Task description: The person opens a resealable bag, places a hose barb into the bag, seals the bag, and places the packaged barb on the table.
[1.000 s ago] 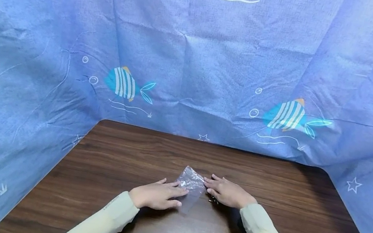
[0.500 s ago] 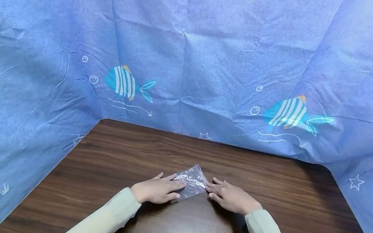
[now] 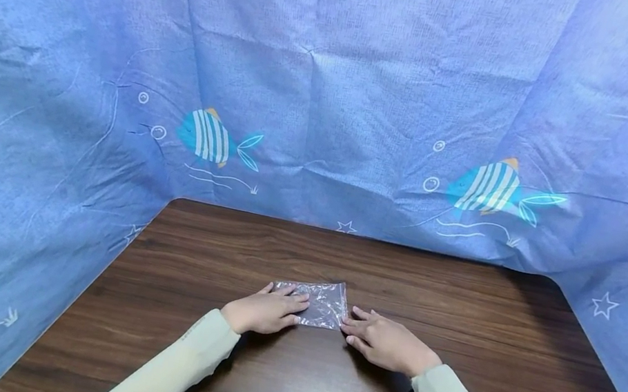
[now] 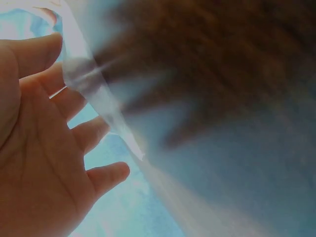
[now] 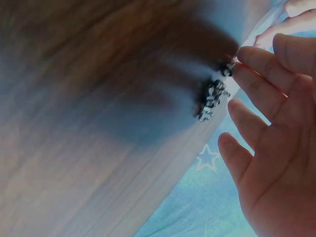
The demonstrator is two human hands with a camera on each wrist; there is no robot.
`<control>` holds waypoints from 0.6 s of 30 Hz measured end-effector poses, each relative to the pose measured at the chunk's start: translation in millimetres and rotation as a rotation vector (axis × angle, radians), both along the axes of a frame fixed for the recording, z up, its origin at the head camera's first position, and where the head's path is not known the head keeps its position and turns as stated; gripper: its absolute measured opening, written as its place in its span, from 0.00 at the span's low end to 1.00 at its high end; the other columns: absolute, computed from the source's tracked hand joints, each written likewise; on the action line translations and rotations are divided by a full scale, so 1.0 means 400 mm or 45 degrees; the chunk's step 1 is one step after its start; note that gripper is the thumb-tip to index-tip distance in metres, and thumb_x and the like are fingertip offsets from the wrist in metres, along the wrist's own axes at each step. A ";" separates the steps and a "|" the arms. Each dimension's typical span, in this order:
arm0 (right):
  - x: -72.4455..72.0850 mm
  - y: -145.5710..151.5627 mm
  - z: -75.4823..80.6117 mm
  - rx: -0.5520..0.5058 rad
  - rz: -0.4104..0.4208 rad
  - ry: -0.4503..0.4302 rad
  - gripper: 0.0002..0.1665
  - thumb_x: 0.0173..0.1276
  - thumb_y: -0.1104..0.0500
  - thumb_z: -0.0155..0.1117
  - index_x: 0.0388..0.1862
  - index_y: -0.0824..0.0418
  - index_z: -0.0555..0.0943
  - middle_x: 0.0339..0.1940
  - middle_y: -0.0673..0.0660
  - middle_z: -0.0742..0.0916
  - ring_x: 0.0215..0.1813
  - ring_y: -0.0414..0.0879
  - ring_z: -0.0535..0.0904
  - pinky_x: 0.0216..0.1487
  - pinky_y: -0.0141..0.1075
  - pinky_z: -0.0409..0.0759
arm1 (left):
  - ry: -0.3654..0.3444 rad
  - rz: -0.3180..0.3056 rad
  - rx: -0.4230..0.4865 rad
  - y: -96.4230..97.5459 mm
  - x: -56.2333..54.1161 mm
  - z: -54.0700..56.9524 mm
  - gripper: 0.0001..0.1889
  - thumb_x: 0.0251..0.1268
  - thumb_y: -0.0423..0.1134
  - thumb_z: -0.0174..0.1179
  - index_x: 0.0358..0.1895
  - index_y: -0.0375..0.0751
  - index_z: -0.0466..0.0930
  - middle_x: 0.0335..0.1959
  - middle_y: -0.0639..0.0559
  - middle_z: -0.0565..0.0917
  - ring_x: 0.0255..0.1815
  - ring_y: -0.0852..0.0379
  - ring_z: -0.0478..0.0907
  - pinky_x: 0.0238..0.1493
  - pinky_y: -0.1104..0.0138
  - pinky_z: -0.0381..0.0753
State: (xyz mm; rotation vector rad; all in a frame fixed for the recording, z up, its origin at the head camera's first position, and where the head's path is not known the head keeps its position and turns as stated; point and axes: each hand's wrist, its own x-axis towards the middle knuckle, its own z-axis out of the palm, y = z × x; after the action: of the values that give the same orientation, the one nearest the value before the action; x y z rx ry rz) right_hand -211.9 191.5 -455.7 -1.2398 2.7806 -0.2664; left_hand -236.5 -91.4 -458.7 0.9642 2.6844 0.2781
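A small clear plastic zip bag (image 3: 325, 304) lies flat on the table in the head view, its zip edge toward the right. My left hand (image 3: 267, 309) rests with spread fingers over its left part. At the bag's lower right corner are the fingertips of my right hand (image 3: 387, 341), whose fingers are extended. In the left wrist view the bag's film (image 4: 94, 84) runs along the fingertips of the left hand (image 4: 49, 133). The right wrist view has a little cluster of shiny black and silvery pieces (image 5: 212, 98) on the table beside the right hand's fingers (image 5: 264, 84); the head view hides it behind that hand.
The dark wood-grain table (image 3: 280, 386) has rounded far corners. Blue cloth (image 3: 364, 93) printed with fish and stars hangs behind it and on both sides.
The bag has been turned on the table, its zip edge swinging round to the right, and smoothed flatter. My left hand has shifted slightly up and left; the right has moved slightly down and right.
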 end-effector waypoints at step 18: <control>0.009 -0.017 -0.008 -0.106 0.001 -0.050 0.20 0.74 0.51 0.54 0.58 0.58 0.80 0.59 0.53 0.83 0.69 0.57 0.70 0.66 0.50 0.69 | 0.098 -0.049 0.024 -0.005 -0.009 0.004 0.22 0.70 0.40 0.55 0.66 0.44 0.71 0.70 0.51 0.69 0.74 0.45 0.59 0.70 0.41 0.55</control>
State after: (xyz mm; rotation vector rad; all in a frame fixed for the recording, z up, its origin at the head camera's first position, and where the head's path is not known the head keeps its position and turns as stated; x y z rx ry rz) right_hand -208.3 184.6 -458.7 -1.2386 2.7616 -0.4058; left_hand -240.0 -93.4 -457.0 1.0515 2.7334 0.2644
